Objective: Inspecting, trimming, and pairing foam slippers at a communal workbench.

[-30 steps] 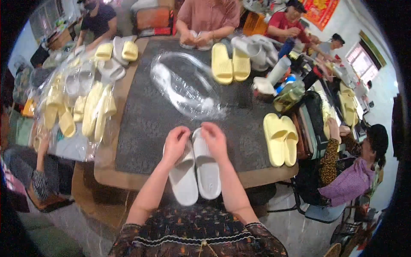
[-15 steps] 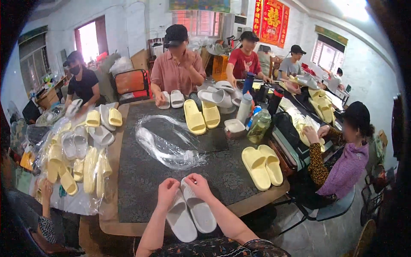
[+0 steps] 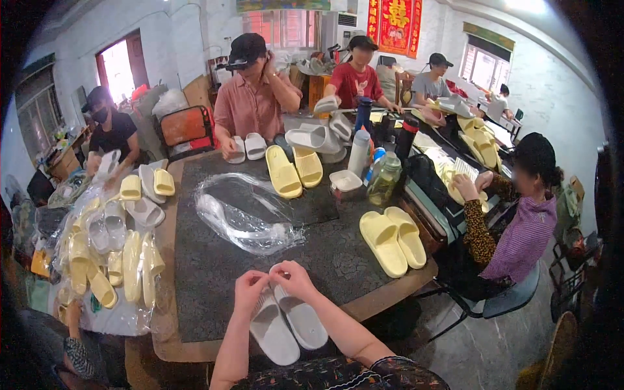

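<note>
At the dark table (image 3: 208,292), two grey slippers (image 3: 275,337) were gripped near their toe ends by the closed fingers of the left hand (image 3: 249,294) and right hand (image 3: 294,279).

I hold a pale-grey, smooth, open-toed left slide slipper (image 3: 275,333) with a ribbed strap close beside a matching pale-grey right slide slipper (image 3: 304,322). Both lie footbed up, slightly aslant, toes pointing away from me, heels toward me at the near edge of the dark-topped counter (image 3: 354,279). Their toe ends are partly hidden from me.
</note>
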A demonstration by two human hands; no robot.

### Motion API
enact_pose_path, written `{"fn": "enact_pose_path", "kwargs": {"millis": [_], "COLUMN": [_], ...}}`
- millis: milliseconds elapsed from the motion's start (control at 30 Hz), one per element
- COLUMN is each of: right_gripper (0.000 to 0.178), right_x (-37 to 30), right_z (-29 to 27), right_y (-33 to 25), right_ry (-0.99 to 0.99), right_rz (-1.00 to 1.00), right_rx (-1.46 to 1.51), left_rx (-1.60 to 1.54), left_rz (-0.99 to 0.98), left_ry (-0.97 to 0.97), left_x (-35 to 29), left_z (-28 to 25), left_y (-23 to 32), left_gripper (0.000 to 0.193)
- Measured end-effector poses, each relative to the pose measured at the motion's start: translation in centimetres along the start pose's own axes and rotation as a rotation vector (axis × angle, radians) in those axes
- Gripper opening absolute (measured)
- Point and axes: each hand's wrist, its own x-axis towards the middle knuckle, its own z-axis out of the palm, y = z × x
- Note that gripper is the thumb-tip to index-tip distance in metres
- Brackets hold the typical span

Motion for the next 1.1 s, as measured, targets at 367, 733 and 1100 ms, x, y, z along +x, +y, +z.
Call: {"fn": "enact_pose_path", "kwargs": {"millis": [367,733,1100], "right_gripper": [0.017,0.015,0.016], "right_x": [0.4,-0.1,0.3], "right_z": [0.7,0.9,0.3], "right_y": [0.5,0.7,0.4], "right_ry": [0.144,0.182,0.098], "right_rz": [0.081,0.092,0.035], "right_rx": [0.123,0.214,0.106], "left_rx": [-0.19,-0.234,-0.052], "left_rz": [0.063,0.054,0.048], "left_ry": [0.108,0.092,-0.011], "left_x": [0.4,0.2,0.1], "left_z": [-0.2,-0.6,-0.3], "left_y": [-1.1,-1.1,0.0], "left_gripper": [0.003,0.006,0.006]}}
